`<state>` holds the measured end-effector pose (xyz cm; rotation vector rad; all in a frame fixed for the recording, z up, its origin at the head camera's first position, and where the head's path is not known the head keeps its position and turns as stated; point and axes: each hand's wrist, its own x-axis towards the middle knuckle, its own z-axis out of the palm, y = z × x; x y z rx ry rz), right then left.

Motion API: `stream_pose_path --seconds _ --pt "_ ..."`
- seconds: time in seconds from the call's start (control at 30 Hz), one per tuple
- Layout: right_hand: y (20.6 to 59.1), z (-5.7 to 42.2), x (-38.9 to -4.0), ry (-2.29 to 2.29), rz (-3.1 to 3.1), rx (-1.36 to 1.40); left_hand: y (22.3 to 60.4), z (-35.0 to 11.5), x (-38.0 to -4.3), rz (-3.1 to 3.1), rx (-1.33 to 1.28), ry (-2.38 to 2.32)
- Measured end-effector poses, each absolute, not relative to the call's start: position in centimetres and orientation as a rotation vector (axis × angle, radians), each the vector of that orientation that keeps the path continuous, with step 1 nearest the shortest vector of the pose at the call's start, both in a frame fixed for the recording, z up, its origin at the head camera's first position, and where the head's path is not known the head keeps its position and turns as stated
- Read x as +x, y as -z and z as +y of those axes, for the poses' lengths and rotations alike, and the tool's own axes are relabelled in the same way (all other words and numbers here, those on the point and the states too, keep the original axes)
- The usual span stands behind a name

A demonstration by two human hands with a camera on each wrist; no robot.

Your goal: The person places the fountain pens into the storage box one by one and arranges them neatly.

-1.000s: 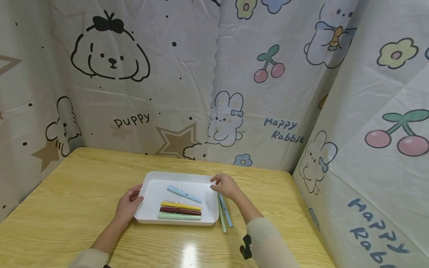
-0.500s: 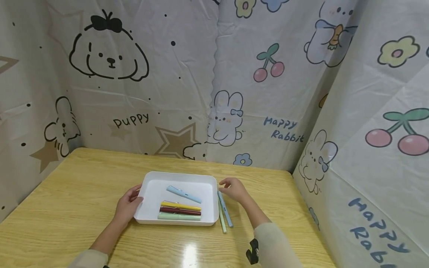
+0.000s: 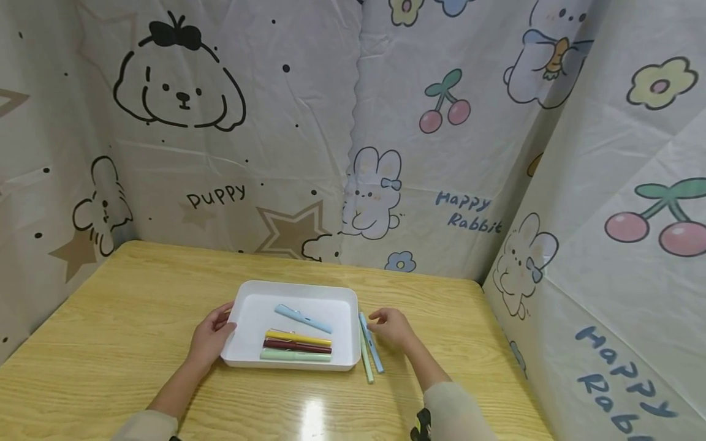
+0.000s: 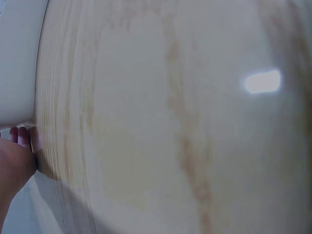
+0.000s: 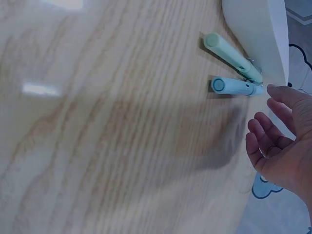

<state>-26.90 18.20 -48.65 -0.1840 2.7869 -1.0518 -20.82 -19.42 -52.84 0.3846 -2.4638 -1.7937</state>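
Observation:
My left hand (image 3: 209, 337) holds the left end of a white tray (image 3: 353, 327), its thumb at the rim and its fingers along the outer side. In the left wrist view, fingers (image 4: 22, 136) show close by the tray's corner. Inside the tray lie a light blue pen (image 3: 303, 319), a yellow pen (image 3: 300, 338), a dark red pen (image 3: 298, 346) and a mint green pen (image 3: 295, 356). My right hand (image 3: 393, 326), fingers loosely bent and holding nothing, hovers beside a blue pen (image 5: 231, 86). Next to that pen lies a pale green pen (image 5: 231, 56), both outside the tray.
The wooden table (image 3: 165, 288) stretches around the tray on all sides. Behind it hangs a white patterned cloth (image 3: 309, 159), and another cloth wall (image 3: 595, 294) closes off the right side. A glare spot (image 3: 312, 416) shines near the front.
My right hand has moved right and down, from the tray's right rim to beside the blue pen on the table. The left hand, tray and pens have stayed in place.

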Motion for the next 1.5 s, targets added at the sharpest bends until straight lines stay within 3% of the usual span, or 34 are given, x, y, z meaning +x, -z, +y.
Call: stream_pose_path --seconds 1.5 --pt "50.2 18.7 -26.0 0.977 2.820 -0.107 52.4 -19.3 -20.6 -2.459 0.384 1.841"
